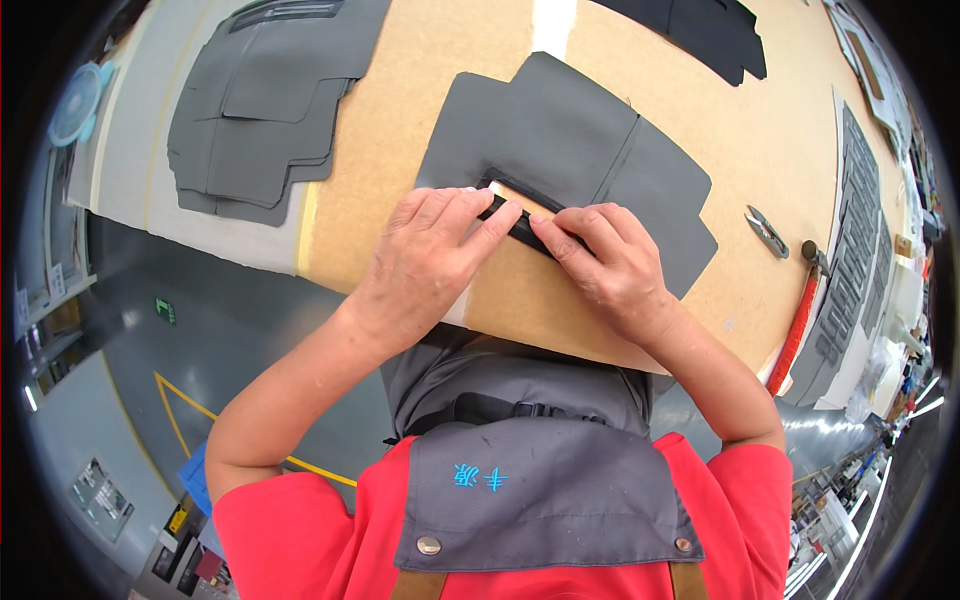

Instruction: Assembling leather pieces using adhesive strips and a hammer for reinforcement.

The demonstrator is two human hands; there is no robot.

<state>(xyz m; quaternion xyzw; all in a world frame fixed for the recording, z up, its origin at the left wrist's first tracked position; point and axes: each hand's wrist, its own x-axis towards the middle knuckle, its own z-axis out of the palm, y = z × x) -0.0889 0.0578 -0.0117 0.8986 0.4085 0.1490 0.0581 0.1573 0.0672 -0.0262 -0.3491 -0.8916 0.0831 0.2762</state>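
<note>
A dark grey sheet panel lies flat on the table before me, with a long slot edged by a black strip. At the slot's left end my left hand is closed on the strip, its thumb stretched along it and the fingertips on the slot's edge. My right hand pinches the strip near its right end between thumb and bent fingers. Tan table surface shows through the slot. What lies under the fingertips is hidden.
A stack of similar grey panels lies to the left, and black pieces at the far edge. To the right are thread snips, a red-handled hammer and dark cut strips. The table's edge runs close to my waist.
</note>
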